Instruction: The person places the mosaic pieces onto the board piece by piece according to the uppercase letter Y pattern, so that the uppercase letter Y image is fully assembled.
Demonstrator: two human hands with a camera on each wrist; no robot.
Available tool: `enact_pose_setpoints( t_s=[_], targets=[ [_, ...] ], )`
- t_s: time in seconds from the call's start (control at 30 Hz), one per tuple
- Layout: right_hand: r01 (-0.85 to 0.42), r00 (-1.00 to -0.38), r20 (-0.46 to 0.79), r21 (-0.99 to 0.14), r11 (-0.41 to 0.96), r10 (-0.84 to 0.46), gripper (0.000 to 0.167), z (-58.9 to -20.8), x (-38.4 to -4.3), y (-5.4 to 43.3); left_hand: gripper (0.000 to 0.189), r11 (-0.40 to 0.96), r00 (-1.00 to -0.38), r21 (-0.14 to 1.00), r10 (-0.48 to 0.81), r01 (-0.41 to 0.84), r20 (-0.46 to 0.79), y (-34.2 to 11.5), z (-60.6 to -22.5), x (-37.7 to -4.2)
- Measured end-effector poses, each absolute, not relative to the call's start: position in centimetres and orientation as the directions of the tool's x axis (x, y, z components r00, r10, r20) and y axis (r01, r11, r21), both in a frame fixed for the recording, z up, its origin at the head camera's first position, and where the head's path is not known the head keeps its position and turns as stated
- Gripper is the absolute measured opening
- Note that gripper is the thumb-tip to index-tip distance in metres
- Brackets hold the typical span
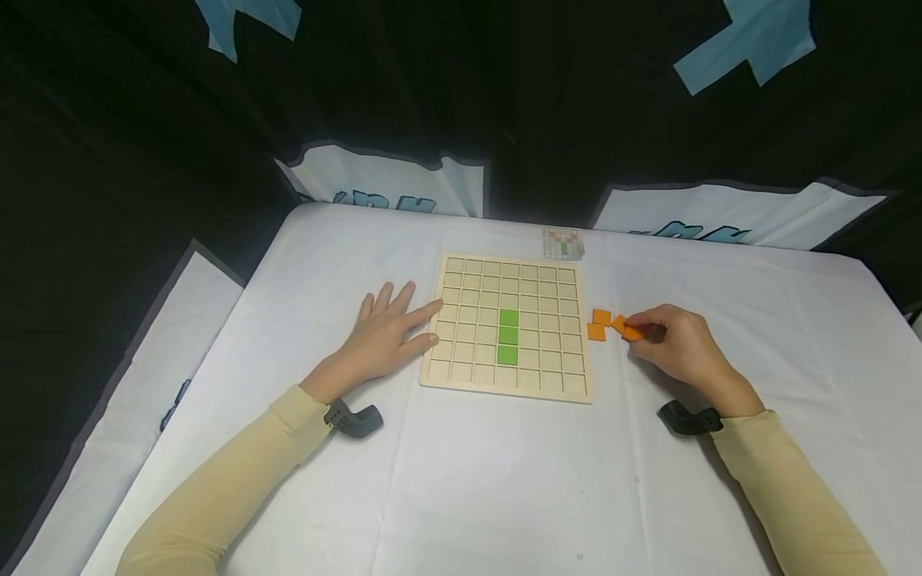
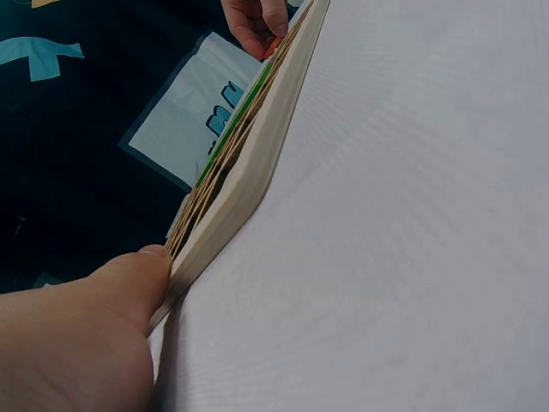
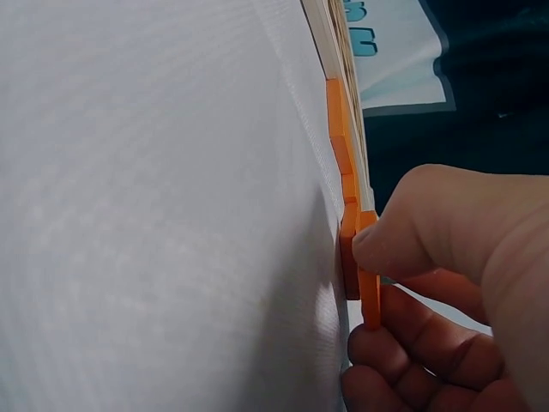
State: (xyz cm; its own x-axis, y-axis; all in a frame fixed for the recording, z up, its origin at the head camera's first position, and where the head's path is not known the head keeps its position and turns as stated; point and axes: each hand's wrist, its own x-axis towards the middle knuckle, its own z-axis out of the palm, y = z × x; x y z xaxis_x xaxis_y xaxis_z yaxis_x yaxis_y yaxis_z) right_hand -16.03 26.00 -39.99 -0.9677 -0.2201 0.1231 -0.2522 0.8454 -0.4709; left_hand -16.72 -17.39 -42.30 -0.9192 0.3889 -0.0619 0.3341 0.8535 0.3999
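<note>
A square wooden grid board (image 1: 471, 354) lies on the table, with a column of green square tiles (image 1: 508, 336) set in its cells. Spread out, my left hand (image 1: 378, 340) rests at the board's left edge, its index finger and thumb touching the rim. To the right of the board, my right hand (image 1: 677, 344) pinches an orange square tile (image 3: 370, 292) between thumb and fingers. Several more orange tiles (image 1: 601, 318) lie between that hand and the board. In the right wrist view, the pinched tile overlaps another orange tile (image 3: 349, 249) close by it.
Behind the board's far edge lies a small card (image 1: 563, 243) printed with a coloured grid pattern. White cloth (image 1: 504, 480) covers the table. Black curtains (image 1: 533, 96) with blue tape hang behind it. Each wrist carries a black camera mount (image 1: 354, 419).
</note>
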Motion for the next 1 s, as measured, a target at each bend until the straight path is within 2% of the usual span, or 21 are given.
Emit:
enact_pose_setpoints(
  t_s=[0.3, 0.73, 1.0],
  targets=[
    [-0.242, -0.970, 0.114, -0.473, 0.847, -0.214, 0.031, -39.9, -16.0, 25.8, 0.061, 0.857, -0.919, 0.395, 0.387, 0.332, -0.068, -17.4, -42.1, -16.6],
    [-0.317, -0.948, 0.171, -0.469, 0.824, -0.267, 0.030, -39.6, -16.3, 25.4, 0.061, 0.858, -0.921, 0.398, 0.381, 0.323, -0.075, -17.4, -42.2, -16.7],
    [-0.330, -0.944, 0.149, -0.484, 0.811, -0.295, 0.029, -39.0, -17.4, 23.7, 0.060, 0.858, -0.924, 0.405, 0.375, 0.315, -0.077, -17.4, -42.1, -16.6]
  ],
)
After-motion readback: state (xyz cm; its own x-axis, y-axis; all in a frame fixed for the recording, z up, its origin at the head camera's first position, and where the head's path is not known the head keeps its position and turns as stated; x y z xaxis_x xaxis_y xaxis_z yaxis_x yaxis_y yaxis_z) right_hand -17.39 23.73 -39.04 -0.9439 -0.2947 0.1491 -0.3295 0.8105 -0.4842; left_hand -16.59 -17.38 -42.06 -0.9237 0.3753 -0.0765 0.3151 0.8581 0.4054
